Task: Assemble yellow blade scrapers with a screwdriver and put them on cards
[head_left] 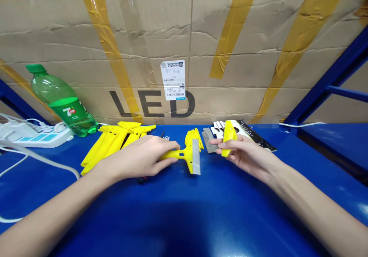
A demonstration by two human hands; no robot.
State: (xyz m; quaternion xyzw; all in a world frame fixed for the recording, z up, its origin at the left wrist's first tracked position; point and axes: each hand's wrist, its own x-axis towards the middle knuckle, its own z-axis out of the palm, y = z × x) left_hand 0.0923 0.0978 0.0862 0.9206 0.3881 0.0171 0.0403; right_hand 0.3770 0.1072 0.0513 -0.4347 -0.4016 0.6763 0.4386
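A yellow plastic scraper [179,156] is grasped by the left hand [138,159], the grip closed around its handle just above the blue metal desk [184,214]. The scraper's head flares widely, and a grey metal blade [196,157] is fitted along its right edge. A rounded yellow plastic piece [229,138] is pinched upright in the grip of the right hand [244,155]. A loose grey metal plate [209,140] is lying just beside that piece, and a fan of yellow plastic parts [194,139] is seen between the hands. Farther back, white cards on a black-printed sheet [244,130] are laid to the right, while a heap of yellow scraper handles [115,144] is piled to the left. Beyond these, a white power strip [37,136] and a tilted green 7UP bottle [61,99] are placed at the far left. A taped cardboard sheet [172,30], printed "LED" and bearing a barcode label [173,79], is set behind everything.
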